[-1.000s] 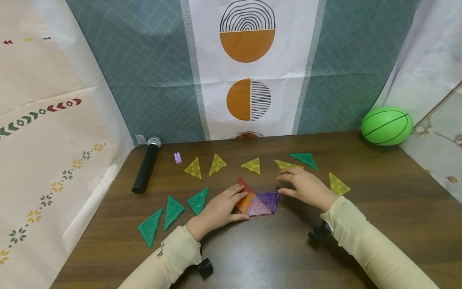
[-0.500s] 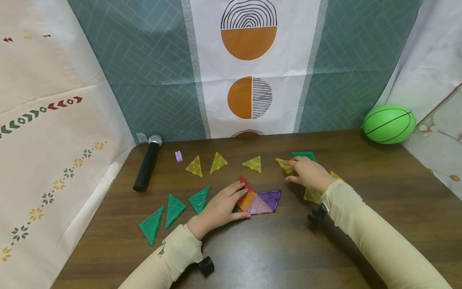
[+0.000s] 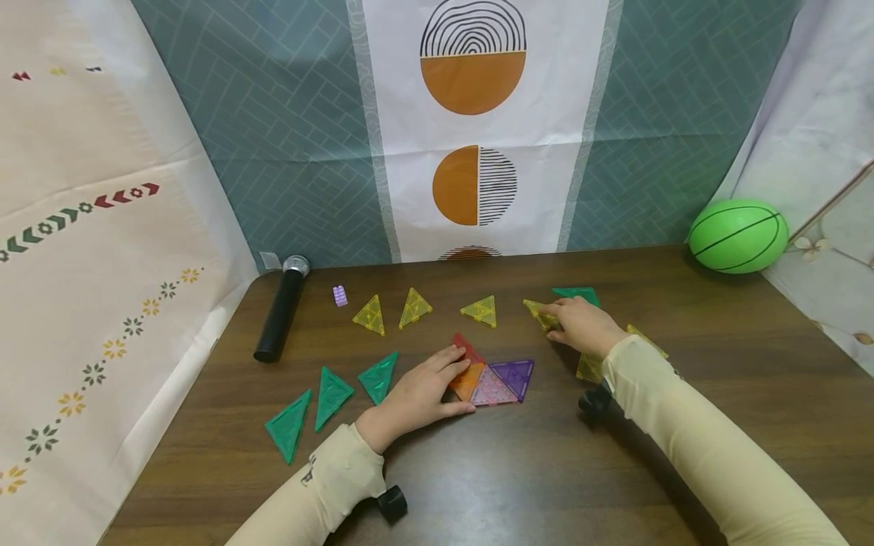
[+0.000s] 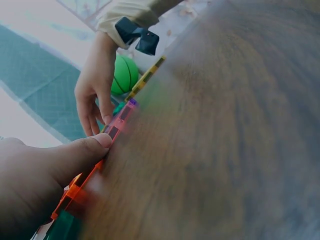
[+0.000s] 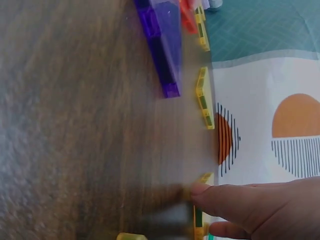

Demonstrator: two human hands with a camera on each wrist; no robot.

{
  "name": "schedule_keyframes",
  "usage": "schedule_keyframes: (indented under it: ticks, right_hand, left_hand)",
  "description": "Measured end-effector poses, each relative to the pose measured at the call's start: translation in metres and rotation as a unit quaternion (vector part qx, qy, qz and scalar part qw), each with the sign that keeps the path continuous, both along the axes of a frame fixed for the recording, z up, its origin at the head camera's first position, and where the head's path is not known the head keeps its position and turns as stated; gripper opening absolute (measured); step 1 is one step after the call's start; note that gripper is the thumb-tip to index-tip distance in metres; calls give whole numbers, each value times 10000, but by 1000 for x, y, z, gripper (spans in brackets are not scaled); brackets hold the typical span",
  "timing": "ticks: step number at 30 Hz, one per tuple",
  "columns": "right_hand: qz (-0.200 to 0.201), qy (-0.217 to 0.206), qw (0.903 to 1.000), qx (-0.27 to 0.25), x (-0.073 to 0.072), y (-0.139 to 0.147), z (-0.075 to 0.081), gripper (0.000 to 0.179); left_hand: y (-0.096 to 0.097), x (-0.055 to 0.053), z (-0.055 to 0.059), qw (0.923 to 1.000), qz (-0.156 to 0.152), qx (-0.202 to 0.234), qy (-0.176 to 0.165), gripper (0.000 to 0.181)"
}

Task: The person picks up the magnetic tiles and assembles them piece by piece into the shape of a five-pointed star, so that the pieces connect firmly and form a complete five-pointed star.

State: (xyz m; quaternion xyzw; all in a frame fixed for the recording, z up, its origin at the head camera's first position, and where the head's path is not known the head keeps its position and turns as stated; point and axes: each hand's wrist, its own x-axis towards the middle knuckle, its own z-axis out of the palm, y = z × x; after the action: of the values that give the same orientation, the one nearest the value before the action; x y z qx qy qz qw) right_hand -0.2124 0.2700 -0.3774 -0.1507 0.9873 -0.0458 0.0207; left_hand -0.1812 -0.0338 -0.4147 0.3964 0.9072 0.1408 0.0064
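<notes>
Left hand [image 3: 419, 387]: one, fingers laid out straight over the red tile [image 3: 471, 352] and orange tile [image 3: 467, 381], thumb at the edge of the pink tile [image 3: 493, 388]; released rather than clenched, its place unchanged over the past second. Purple tile [image 3: 515, 377]: beside the pink, closing a flat four-tile fan on the table [image 3: 478, 470]. Right hand [image 3: 590, 326]: one, shifted from beside the purple tile to the back row, fingertips touching a yellow triangle [image 3: 536, 309] right of centre (whether thumb and finger pinch it, one cannot tell). That triangle sits at a new slant; the attention, by judgement, has passed from the fan to this loose piece, the left hand serving as a steadying weight. Further yellow: a tile partly under the right wrist [image 3: 587, 368], another beyond the sleeve [image 3: 647, 340], three loose tiles along the back [image 3: 414, 308]. Green: one tile just behind the right hand [image 3: 576, 294], three tiles left of the left hand [image 3: 332, 398]. Sundries: microphone [image 3: 278, 318], small purple block [image 3: 340, 296], green ball [image 3: 739, 236].
</notes>
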Motion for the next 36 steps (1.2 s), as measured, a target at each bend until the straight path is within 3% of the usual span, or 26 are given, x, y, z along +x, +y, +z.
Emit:
schedule_keyframes:
  ticks: [14, 36]
  right_hand:
    - [136, 334, 9993, -112, -3, 3, -3, 45]
    - [385, 501, 9977, -228, -9, -2, -10, 23]
  left_hand:
    - [1, -2, 0, 10000, -14, 58, 39, 70]
    - [0, -2, -5, 9999, -31, 85, 51, 71]
